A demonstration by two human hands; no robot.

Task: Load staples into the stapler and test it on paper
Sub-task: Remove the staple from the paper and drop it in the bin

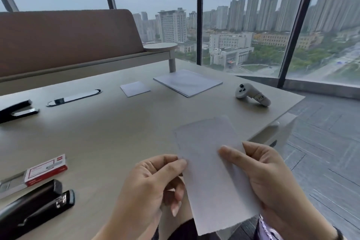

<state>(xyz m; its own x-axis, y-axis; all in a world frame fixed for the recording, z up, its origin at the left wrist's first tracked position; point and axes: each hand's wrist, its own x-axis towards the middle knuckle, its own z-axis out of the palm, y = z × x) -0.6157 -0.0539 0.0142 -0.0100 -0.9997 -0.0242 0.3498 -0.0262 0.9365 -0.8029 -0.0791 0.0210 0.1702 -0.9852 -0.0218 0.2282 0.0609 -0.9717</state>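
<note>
Both hands hold a thin white paper strip (212, 163) with rough torn edges above the table's (116, 132) near edge: the left hand (150, 187) pinches its left side, the right hand (272, 187) grips its right side. The glossy black stapler (33, 208) lies at the near left corner, touching the red cardboard staple box (45, 169). The matte middle is bare.

You are looking at no print you can read: the red-and-white staple box (46, 169) at your eight o'clock is showing lettering too blurred to make out.
</note>
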